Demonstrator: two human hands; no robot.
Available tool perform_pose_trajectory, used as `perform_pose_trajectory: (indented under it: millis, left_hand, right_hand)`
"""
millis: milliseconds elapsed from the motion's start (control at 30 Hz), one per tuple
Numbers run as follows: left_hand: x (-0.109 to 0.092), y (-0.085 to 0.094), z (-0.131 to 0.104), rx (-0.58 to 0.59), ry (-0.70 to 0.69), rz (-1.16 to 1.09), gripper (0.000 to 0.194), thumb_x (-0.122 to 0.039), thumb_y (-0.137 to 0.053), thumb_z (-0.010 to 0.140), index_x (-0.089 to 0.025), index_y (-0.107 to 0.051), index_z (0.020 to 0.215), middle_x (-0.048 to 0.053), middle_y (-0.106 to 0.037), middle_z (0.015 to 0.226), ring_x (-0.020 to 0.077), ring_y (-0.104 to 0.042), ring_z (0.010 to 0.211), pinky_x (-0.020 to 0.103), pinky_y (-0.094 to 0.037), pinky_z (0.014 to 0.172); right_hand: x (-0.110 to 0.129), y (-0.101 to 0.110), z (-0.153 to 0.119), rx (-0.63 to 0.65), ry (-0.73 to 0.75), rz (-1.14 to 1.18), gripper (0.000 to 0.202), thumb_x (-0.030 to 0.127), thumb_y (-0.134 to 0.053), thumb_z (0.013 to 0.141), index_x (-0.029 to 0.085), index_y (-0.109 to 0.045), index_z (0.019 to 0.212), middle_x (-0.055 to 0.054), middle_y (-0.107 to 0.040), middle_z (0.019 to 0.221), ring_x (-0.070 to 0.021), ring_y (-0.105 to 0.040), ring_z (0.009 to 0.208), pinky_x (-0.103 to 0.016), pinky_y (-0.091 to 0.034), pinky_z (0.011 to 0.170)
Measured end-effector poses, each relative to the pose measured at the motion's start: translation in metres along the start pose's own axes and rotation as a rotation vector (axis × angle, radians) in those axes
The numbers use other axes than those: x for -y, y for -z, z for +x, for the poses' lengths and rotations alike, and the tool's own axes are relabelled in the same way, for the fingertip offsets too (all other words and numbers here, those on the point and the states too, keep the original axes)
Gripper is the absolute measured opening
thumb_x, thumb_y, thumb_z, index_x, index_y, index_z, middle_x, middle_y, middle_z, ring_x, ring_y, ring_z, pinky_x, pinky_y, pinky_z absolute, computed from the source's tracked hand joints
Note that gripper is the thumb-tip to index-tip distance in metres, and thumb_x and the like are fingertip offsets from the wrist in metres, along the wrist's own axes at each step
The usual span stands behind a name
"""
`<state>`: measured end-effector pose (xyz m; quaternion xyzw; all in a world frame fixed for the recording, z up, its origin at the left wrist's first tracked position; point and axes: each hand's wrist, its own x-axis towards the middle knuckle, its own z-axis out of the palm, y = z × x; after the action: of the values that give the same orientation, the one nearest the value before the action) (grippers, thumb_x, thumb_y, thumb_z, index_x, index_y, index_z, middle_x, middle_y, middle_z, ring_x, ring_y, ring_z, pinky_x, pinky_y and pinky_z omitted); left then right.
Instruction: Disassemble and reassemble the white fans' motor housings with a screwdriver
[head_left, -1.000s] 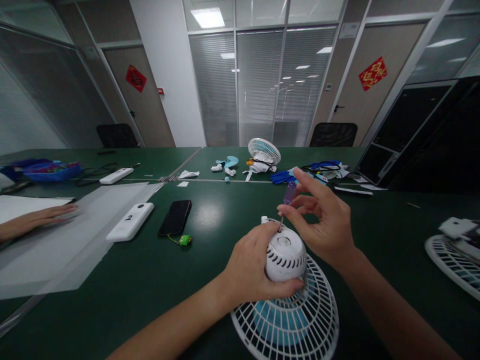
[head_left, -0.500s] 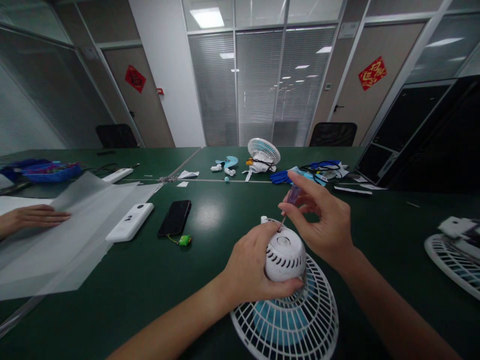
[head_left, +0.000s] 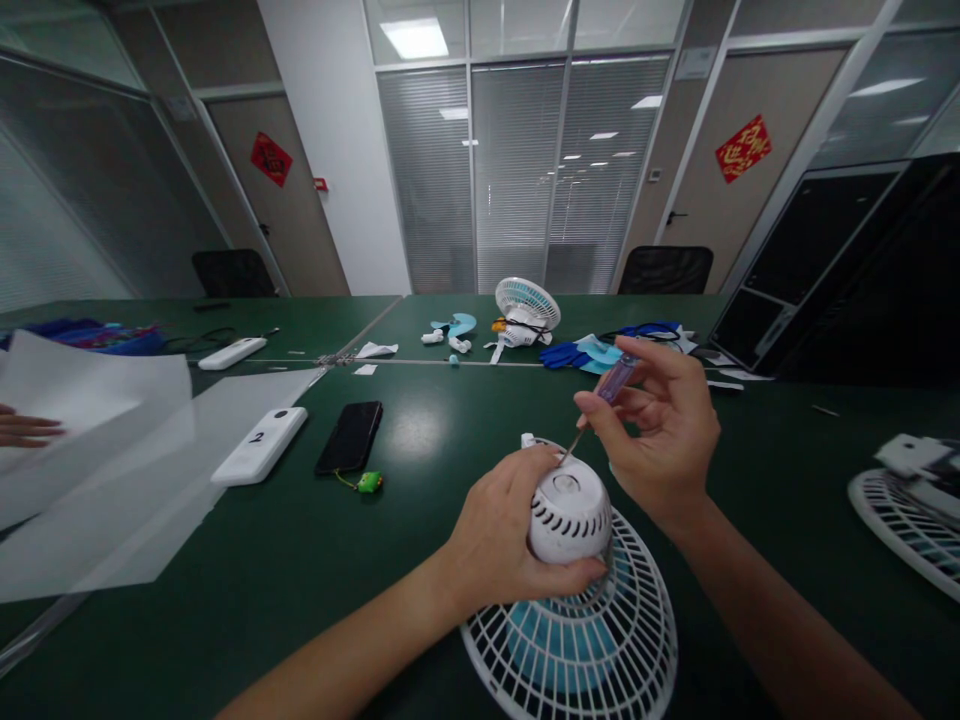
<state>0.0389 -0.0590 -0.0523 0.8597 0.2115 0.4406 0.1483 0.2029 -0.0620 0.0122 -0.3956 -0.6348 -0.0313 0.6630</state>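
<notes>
A small white fan (head_left: 571,525) lies face down on the green table, its round motor housing on top and pale blue blades showing through the grille (head_left: 637,610). My left hand (head_left: 506,525) is wrapped round the left side of that housing. Between the thumb and fingers of my right hand (head_left: 660,420) is a screwdriver (head_left: 618,378) with a clear purple handle. Its thin shaft slants down to the left, and the tip meets the housing's upper edge beside my left fingertips. Whether the tip sits in a screw is too small to tell.
To the left lie a black phone (head_left: 350,437) with a green charm, a white power bank (head_left: 259,446) and translucent sheets (head_left: 225,430) under another person's hand (head_left: 26,428). Another fan (head_left: 527,312) and blue gloves (head_left: 566,355) are farther back. Fan parts (head_left: 911,500) lie at right.
My right hand has shifted right, so the screwdriver leans more to the right. My left hand and the fan stay put. The other person's hand has moved left, folding a sheet over.
</notes>
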Motion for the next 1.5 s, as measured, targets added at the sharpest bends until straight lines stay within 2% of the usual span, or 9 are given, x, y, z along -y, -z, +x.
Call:
perform_pose_trajectory:
  millis: [167,433,633,800,967,1167,1267,1367,1500]
  left_hand:
    - [0.0,0.001,0.0,0.0,-0.016,0.005,0.077,-0.054,-0.075,0.068,-0.018,-0.042,0.128,0.016,-0.063,0.122,0.0326,-0.062,0.113,0.052,-0.052,0.097]
    - [0.0,0.002,0.001,0.003,-0.03,0.003,0.077,-0.054,-0.076,0.067,-0.018,-0.043,0.126,0.016,-0.063,0.122,0.0323,-0.063,0.112,0.052,-0.053,0.096]
    - [0.003,0.004,0.0,0.049,-0.011,0.027,0.076,-0.059,-0.076,0.067,-0.02,-0.046,0.125,0.016,-0.061,0.128,0.0319,-0.061,0.115,0.049,-0.052,0.099]
    - [0.003,0.006,0.002,0.057,-0.031,0.069,0.073,-0.062,-0.075,0.067,-0.017,-0.051,0.12,0.017,-0.061,0.127,0.032,-0.062,0.114,0.048,-0.054,0.097]
    - [0.001,0.006,0.003,0.047,-0.031,0.06,0.071,-0.06,-0.075,0.067,-0.018,-0.051,0.119,0.017,-0.062,0.127,0.0327,-0.062,0.114,0.05,-0.054,0.096]
    - [0.002,0.005,0.001,0.03,-0.024,0.019,0.071,-0.058,-0.077,0.066,-0.018,-0.051,0.118,0.017,-0.062,0.126,0.0329,-0.062,0.115,0.05,-0.053,0.097]
    - [0.002,0.006,0.002,0.043,-0.009,0.009,0.071,-0.056,-0.079,0.063,-0.017,-0.053,0.117,0.017,-0.063,0.126,0.0326,-0.062,0.114,0.049,-0.054,0.097]
    - [0.002,0.007,0.002,0.048,-0.01,0.005,0.071,-0.055,-0.08,0.063,-0.017,-0.054,0.117,0.017,-0.062,0.127,0.0327,-0.062,0.114,0.049,-0.054,0.096]
    - [0.002,0.009,0.001,0.048,0.002,0.008,0.072,-0.056,-0.08,0.063,-0.017,-0.054,0.118,0.017,-0.061,0.128,0.0322,-0.062,0.115,0.049,-0.053,0.097]
  right_hand:
    - [0.002,0.0,0.004,-0.023,-0.116,0.127,0.044,0.029,-0.076,0.079,0.028,-0.054,0.118,0.002,-0.056,0.085,-0.0113,-0.063,0.056,-0.024,-0.053,0.041]
    - [0.004,0.018,0.029,-0.217,-0.288,0.314,0.04,0.032,-0.078,0.074,0.026,-0.056,0.106,0.006,-0.06,0.071,-0.0101,-0.058,0.044,-0.02,-0.045,0.032]
    - [0.001,0.036,0.037,-0.309,-0.278,0.324,0.043,0.028,-0.08,0.07,0.023,-0.057,0.106,0.006,-0.061,0.069,-0.0103,-0.056,0.041,-0.02,-0.045,0.03]
    - [0.006,0.037,0.034,-0.264,-0.262,0.291,0.039,0.031,-0.08,0.074,0.026,-0.059,0.107,0.004,-0.059,0.07,-0.0107,-0.056,0.043,-0.02,-0.044,0.032]
    - [-0.002,0.05,0.03,-0.003,-0.33,0.062,0.044,0.043,-0.076,0.077,0.026,-0.064,0.115,0.001,-0.054,0.082,-0.0081,-0.053,0.043,-0.022,-0.039,0.033]
    - [-0.048,0.082,-0.02,0.744,-0.505,-0.392,0.046,0.044,-0.064,0.084,0.018,-0.058,0.121,-0.001,-0.059,0.083,-0.0113,-0.054,0.051,-0.028,-0.046,0.05]
    - [-0.063,0.098,-0.052,1.002,-0.6,-0.435,0.032,0.038,-0.062,0.084,0.021,-0.056,0.11,-0.001,-0.064,0.08,-0.0157,-0.06,0.064,-0.028,-0.047,0.058]
    - [-0.066,0.111,-0.072,1.12,-0.677,-0.442,0.022,0.038,-0.06,0.084,0.023,-0.057,0.099,-0.002,-0.066,0.084,-0.0166,-0.062,0.07,-0.028,-0.048,0.062]
    - [-0.066,0.118,-0.075,1.149,-0.698,-0.516,0.025,0.042,-0.062,0.083,0.023,-0.057,0.097,-0.002,-0.066,0.088,-0.0175,-0.062,0.072,-0.029,-0.047,0.063]
